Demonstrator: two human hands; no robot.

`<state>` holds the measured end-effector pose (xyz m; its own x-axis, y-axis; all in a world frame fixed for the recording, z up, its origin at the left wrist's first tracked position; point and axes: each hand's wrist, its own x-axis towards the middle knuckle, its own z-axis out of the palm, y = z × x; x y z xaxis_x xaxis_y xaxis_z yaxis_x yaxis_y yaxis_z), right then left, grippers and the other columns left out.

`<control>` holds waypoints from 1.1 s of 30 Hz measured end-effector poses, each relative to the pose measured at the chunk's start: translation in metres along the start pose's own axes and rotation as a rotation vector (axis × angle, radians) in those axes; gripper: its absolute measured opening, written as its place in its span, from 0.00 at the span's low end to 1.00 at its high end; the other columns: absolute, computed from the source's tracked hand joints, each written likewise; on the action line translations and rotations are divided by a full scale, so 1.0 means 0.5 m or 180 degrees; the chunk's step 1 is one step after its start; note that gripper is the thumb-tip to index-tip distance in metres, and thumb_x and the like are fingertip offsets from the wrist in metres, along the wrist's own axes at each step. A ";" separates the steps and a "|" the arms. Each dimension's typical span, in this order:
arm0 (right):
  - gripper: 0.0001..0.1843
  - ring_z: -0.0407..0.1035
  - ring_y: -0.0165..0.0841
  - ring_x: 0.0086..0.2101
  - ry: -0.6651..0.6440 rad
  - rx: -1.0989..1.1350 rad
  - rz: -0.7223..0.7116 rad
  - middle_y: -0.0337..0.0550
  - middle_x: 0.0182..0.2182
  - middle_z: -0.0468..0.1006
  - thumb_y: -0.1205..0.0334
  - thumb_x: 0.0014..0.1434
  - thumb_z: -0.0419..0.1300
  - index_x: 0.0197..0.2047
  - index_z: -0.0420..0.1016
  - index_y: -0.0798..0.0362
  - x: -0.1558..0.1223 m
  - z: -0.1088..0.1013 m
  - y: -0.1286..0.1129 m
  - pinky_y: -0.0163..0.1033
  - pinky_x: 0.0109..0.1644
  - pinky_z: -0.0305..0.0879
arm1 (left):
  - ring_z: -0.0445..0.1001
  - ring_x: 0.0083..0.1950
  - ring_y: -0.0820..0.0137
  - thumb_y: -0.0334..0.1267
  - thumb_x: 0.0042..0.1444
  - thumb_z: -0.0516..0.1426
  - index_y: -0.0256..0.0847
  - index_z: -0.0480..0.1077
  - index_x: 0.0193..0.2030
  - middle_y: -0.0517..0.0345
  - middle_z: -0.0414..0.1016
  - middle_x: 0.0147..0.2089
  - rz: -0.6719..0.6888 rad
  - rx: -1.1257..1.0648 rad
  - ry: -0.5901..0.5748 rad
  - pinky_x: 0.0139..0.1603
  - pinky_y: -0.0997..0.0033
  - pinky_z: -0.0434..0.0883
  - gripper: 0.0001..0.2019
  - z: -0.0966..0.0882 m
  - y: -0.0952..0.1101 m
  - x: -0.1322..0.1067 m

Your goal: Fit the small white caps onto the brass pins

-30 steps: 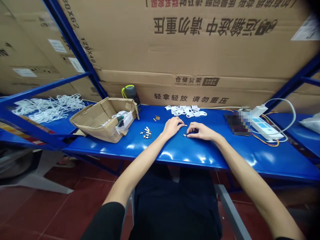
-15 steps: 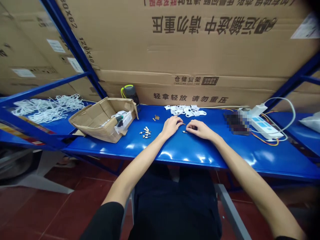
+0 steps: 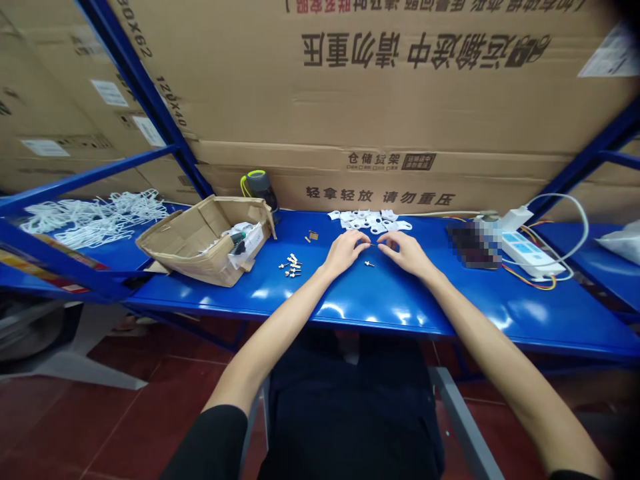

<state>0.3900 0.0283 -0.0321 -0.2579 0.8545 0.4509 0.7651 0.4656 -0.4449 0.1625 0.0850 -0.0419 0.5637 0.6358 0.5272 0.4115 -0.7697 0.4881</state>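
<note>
My left hand (image 3: 346, 252) rests low over the blue table, thumb and forefinger pinched on a small thin metal piece (image 3: 373, 245). Facing it, my right hand (image 3: 406, 253) has its thumb and forefinger drawn together at the other end of that piece. What exactly sits in the right fingertips is too small to make out. Just below the gap between the hands lies a small metal pin-like part (image 3: 369, 264). Several similar metal parts (image 3: 293, 267) are heaped to the left. Behind the hands are several flat white pieces with round holes (image 3: 373, 220).
An open cardboard box (image 3: 175, 257) with bagged items stands left, with a dark bottle (image 3: 263, 187) behind it. White wire hooks (image 3: 100, 217) pile up far left. A power strip (image 3: 535, 253) with cables and a dark pixelated object (image 3: 473, 245) lie right. Small brown bits (image 3: 313, 235) lie mid-table.
My right hand has moved slightly up and away from the loose metal part to meet the thin piece at my left fingertips. My left hand has stayed almost in place.
</note>
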 end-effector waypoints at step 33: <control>0.16 0.74 0.40 0.35 -0.0754 -0.0082 0.0504 0.44 0.37 0.86 0.46 0.59 0.65 0.40 0.88 0.46 -0.029 -0.109 0.070 0.43 0.41 0.67 | 0.77 0.52 0.64 0.39 0.70 0.61 0.44 0.80 0.45 0.57 0.82 0.49 -0.0184 0.0183 0.0127 0.57 0.66 0.71 0.06 -0.007 0.005 0.003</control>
<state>0.4527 0.0195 -0.0122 -0.2623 0.9476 0.1826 0.8208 0.3186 -0.4741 0.1618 0.0841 -0.0375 0.5094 0.6802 0.5271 0.4838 -0.7329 0.4783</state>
